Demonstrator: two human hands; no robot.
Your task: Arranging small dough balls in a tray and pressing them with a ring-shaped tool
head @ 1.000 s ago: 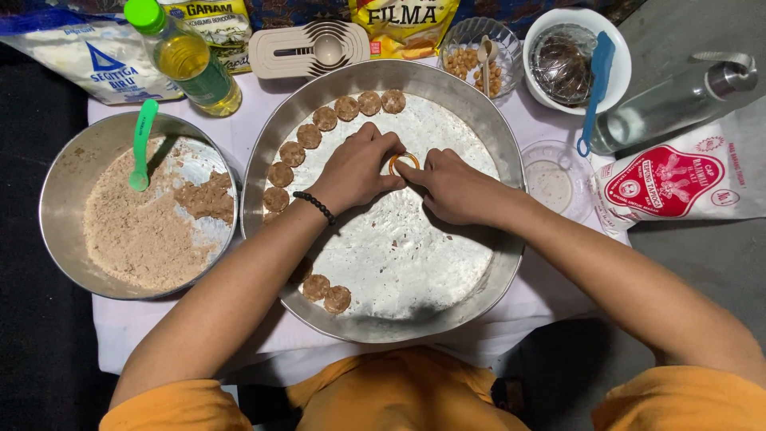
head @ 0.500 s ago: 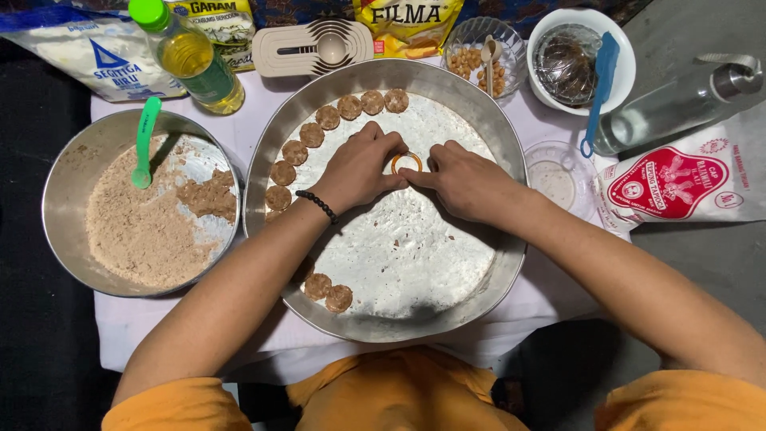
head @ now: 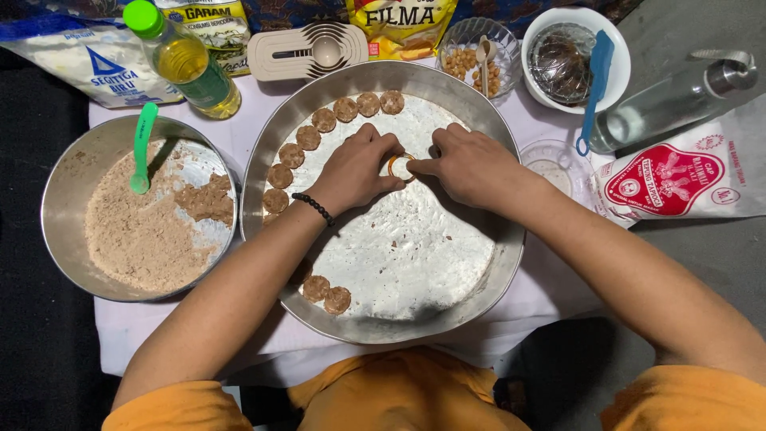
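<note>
Compared with half a second ago, almost nothing is changed: the small round yellow ring cutter is still pinched by the fingertips of the left hand and right hand, above the centre of the frame. It is set on the large round floured metal tray, where much open room is left in the lower middle. The flat brown dough discs are lined along the upper-left rim, and the metal bowl of brown crumbly dough is seen at the left.

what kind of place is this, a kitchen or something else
Probably a home baking spot set up low, maybe on the floor. A big metal tray holds small brown dough rounds, beside a bowl of crumbly mix and an oil bottle.
</note>
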